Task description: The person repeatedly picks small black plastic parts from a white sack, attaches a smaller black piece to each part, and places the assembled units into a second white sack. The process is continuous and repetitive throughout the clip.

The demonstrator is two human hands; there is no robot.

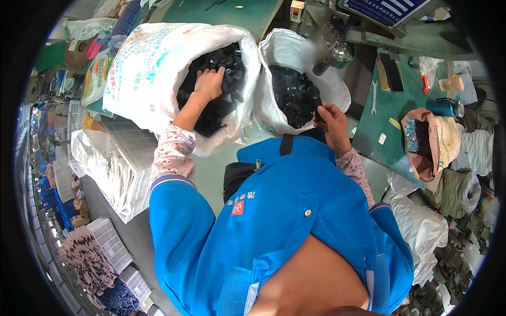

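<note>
Our left hand (210, 84) reaches onto the black pieces (232, 71) inside the large white sack (139, 79), fingers curled; we can't make out whether it grips any. With our right hand (334, 124) we pinch a dark piece (317, 109) beside the smaller white sack (284, 45), which also contains black pieces.

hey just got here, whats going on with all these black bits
A person in a blue jacket has their left hand on black pieces in the mouth of a large white sack. Their right hand appears to pinch a dark piece by the rim of a smaller white sack, which also holds black pieces. Whether the left fingers grip anything is unclear.
</note>
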